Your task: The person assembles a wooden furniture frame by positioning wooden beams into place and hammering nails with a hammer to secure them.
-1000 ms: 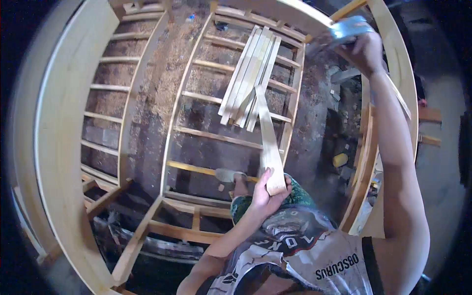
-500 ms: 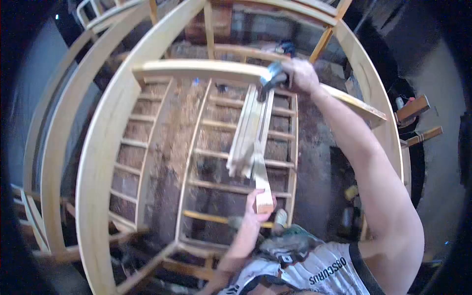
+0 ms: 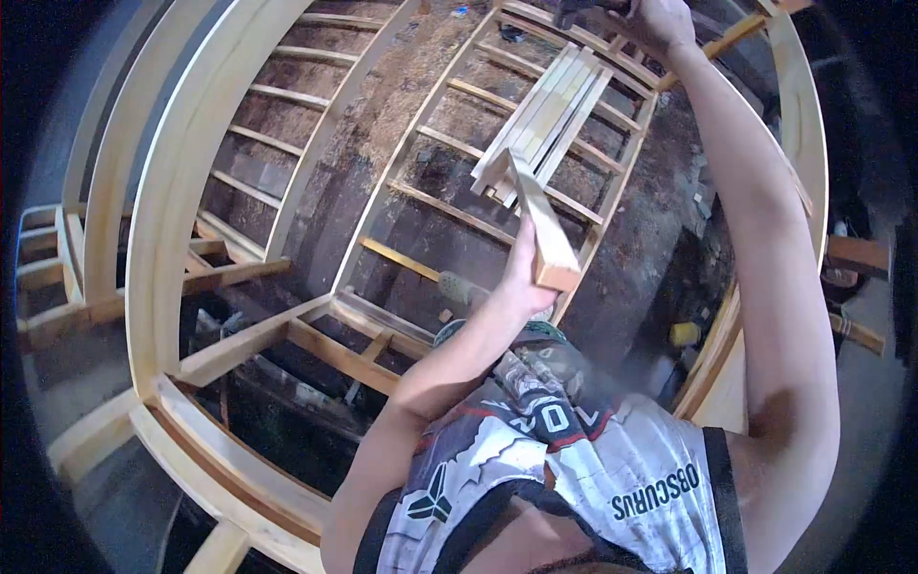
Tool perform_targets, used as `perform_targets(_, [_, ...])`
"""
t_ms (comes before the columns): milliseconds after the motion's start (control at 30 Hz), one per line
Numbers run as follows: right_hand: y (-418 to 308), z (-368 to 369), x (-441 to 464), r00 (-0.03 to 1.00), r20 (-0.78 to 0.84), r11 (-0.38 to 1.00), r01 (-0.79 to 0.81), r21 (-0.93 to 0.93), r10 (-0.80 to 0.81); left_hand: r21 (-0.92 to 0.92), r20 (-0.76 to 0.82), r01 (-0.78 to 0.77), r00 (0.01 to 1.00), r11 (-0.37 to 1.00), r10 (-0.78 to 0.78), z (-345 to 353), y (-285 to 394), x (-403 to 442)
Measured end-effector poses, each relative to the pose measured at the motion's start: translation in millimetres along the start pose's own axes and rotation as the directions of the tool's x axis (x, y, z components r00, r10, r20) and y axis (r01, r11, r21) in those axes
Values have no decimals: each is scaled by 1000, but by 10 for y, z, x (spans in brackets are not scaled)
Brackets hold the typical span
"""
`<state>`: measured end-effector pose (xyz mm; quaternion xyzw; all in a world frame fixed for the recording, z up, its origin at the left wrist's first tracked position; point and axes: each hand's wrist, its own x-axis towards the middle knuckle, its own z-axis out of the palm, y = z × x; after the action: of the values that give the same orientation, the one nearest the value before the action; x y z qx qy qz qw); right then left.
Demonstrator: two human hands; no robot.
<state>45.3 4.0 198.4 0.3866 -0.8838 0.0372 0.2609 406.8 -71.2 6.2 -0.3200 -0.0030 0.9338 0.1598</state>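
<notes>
Left hand point(image 3: 524, 275): the fingers are closed around the near end of a wooden board point(image 3: 548, 234). The end face of the board points back toward the wearer, just right of the thumb. From these fingers the board runs forward, its far end overlapping the near end of the stacked strips point(image 3: 559, 105) in view. Contact between board and strips cannot be confirmed.

Right hand point(image 3: 662, 21): raised, ahead and to the right of the left fingers, beyond the stacked strips. The fingers are closed on a dark tool point(image 3: 581, 13), which is cut off by the upper edge of the view. Tool type cannot be determined.

Surroundings: the stacked strips lie directly ahead of the left fingers, side by side across the ladder-like frame point(image 3: 454, 212). A second frame point(image 3: 268, 141) lies farther to the left of the left fingers, across a strip of littered floor point(image 3: 368, 143). Beyond it stands a tall curved-looking panel point(image 3: 158, 239). A yellow object point(image 3: 684, 334) lies well to the right of the left fingers, low down.

Status: crosspieces already span the rails of both frames. The board is held by hand, with no fastening to either frame visible. The stacked strips lie as separate pieces, apparently unfastened. The tool is clear of the board; judged from this position, no stroke is landing on it.
</notes>
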Motion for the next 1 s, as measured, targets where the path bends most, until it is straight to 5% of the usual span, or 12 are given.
perform_targets(67, [-14,-10,-1,999,23,999,-22,-37,23,-7,-106,-116,988,993,114,319,-54,6])
perform_targets(300, [-163,-150,-50,999,26,999,-41,-35,42,8,-243,-70,967,998,69,667,-11,132])
perform_targets(800, [153,36,-90,1000,-9,999,-29,16,30,-50,-174,-30,984,998,21,538,122,301])
perform_targets(867, [141,-26,-97,993,-74,994,87,-66,-92,-60,-234,-26,972,998,11,629,139,243])
perform_targets(900, [134,-24,-108,1000,-1,998,10,-64,-10,-66,-276,-51,961,997,30,717,136,168])
perform_targets(933, [158,29,-140,995,65,996,-67,-64,71,-48,-219,-27,976,998,16,701,185,173])
perform_targets(967, [295,0,-184,990,-99,995,100,-17,-101,-86,-161,-52,986,995,38,647,125,190])
perform_targets(1000, [347,22,-196,998,-54,999,33,10,-32,-109,-106,-46,994,993,34,572,119,176])
